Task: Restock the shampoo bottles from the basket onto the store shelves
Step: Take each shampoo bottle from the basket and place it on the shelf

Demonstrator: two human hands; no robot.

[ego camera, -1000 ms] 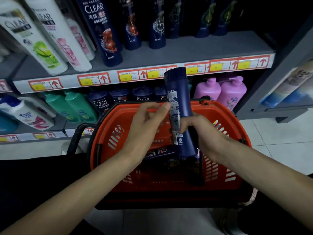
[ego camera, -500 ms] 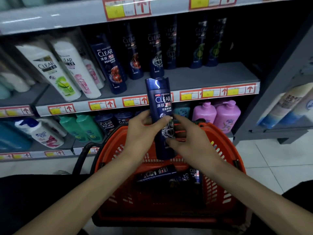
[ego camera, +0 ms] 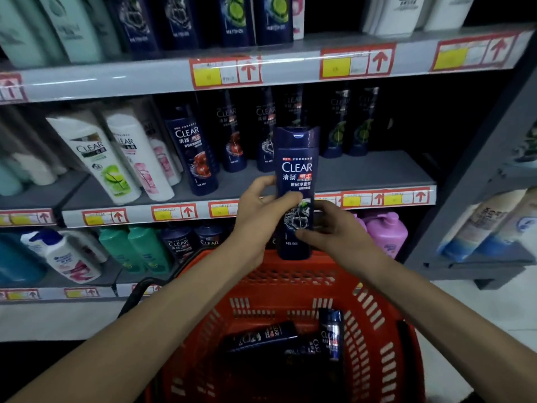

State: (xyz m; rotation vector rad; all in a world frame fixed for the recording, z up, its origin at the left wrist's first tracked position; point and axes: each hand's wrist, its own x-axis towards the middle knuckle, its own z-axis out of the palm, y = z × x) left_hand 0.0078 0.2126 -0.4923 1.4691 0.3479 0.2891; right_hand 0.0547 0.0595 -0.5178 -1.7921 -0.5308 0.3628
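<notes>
Both hands are holding one dark blue bottle upright, label facing out, above the far rim of the basket and in front of the middle shelf. The left hand is wrapping its left side, thumb across the front; the right hand is pinching the lower right edge. The spare bottles are lying in the basket bottom, so restocking looks unfinished. Step in hand, as I'm reading it: carrying this one to the shelf. Doing it well means holding it vertical, label forward, and aiming for the bare strip in front of the dark row, whose graphic looks like a match, though it's too dim to confirm. Seat the base flat first, then slide it back until it's just beside its neighbours without knocking them. They're tall and narrow, so probably tippy; let go only once the base is sitting flat.
</notes>
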